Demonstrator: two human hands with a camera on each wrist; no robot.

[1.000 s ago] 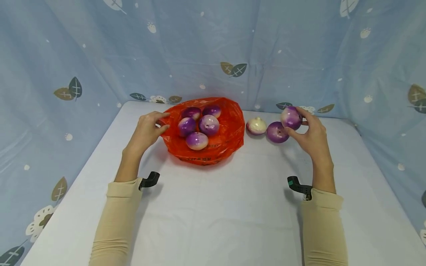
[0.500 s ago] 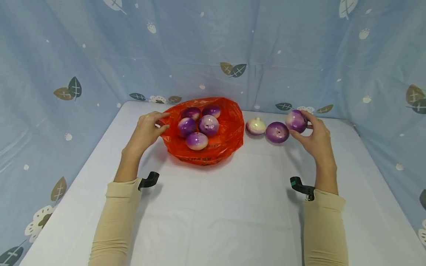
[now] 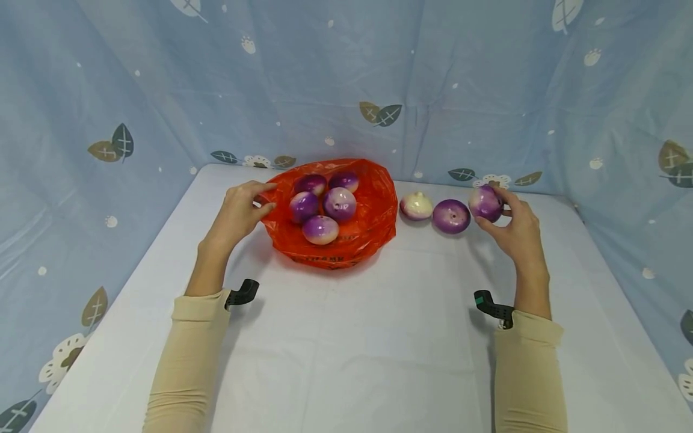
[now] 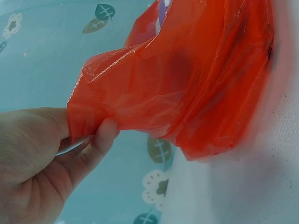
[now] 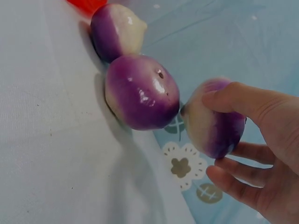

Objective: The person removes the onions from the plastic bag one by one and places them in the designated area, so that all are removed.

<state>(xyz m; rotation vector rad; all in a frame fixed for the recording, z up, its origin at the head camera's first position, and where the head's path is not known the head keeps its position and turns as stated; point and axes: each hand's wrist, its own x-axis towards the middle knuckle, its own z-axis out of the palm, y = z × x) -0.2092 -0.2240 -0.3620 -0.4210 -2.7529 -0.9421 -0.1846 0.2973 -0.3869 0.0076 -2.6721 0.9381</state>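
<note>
— What is the left hand (image 3: 238, 209) doing?
— Pinching the left rim of the red bag (image 3: 375, 207) between thumb and fingers. The bag sits mouth up on the far part of the white surface (image 3: 352, 337).
— And inside it?
— Five purple-and-cream bulbs (image 3: 339, 204), clustered toward its left side.
— The right hand (image 3: 513, 227)?
— It grips a two-tone bulb (image 3: 485, 203) at the far right, thumb and fingers around its sides. Whether that bulb touches the surface, I can't tell.
— Anything between it and the bag?
— Two more: a cream-topped bulb (image 3: 416, 206) just right of the bag, then a purple bulb (image 3: 452, 216) beside it.
— Behind them?
— A blue leaf-print curtain (image 3: 303, 78).
</note>
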